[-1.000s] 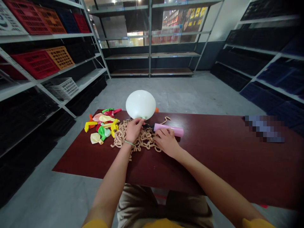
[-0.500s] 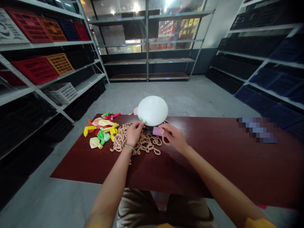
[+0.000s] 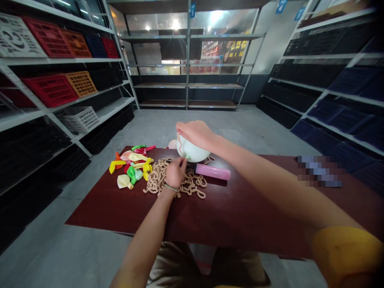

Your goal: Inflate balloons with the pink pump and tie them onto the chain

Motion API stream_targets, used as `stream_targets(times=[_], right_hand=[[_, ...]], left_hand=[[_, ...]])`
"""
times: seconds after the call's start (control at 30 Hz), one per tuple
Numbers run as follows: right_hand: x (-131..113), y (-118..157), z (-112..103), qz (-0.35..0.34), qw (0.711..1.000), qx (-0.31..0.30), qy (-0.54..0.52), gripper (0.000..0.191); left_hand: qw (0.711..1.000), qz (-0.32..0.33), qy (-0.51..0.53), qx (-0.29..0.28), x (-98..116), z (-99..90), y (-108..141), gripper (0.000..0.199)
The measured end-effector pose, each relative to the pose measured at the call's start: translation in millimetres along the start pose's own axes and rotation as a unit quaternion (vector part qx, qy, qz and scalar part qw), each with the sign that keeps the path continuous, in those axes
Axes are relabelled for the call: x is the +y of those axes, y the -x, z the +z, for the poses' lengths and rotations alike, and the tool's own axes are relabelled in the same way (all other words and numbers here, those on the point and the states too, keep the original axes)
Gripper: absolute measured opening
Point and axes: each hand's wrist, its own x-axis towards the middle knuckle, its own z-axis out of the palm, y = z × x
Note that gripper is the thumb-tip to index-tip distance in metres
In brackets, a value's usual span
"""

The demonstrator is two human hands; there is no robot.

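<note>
My left hand (image 3: 175,174) is closed in a pinch at the neck of an inflated white balloon (image 3: 196,154), above a tangled heap of tan rope (image 3: 159,176). Reaching over the balloon's top, my right hand (image 3: 195,132) has its fingers bent down at the far left side. A thin tan strand (image 3: 179,143) hangs from those fingers against the balloon; the fingertips are partly hidden. To the right of the heap lies a pink balloon pump (image 3: 213,172) with a dark end, touched by neither hand.
Several limp coloured balloons (image 3: 132,168) lie left of the rope on the dark red table (image 3: 234,216). Behind the white balloon, a pale pink round shape (image 3: 173,144) shows. A blurred-out object (image 3: 319,171) sits at the right. Shelves with crates (image 3: 51,88) flank the room.
My right hand has moved from beside the pump up and left over the balloon, carrying the tan strand. The pump now lies uncovered. My left hand still pinches the neck.
</note>
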Motion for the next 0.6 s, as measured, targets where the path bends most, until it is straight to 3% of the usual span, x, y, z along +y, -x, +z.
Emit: stream_targets(times=[0.1,0.23,0.47,0.6], right_hand=[[-4,-7,22,0.003,1.0,0.0,0.024,0.026],[-4,9,44,-0.006,0.999,-0.026,0.042,0.025],[-1,41,61,0.025,0.999,0.025,-0.003,0.024],[-2,49,69,0.022,0.997,0.033,-0.069,0.022]], left_hand=[[1.0,0.01,-0.01,0.016,-4,1.0,-1,0.021],[0.998,0.016,-0.022,0.049,-7,-2.8,-2,0.023],[0.989,0.016,-0.004,0.144,-4,-11.2,-6,0.022],[0.989,-0.012,0.056,0.136,-3,-13.1,-8,0.021]])
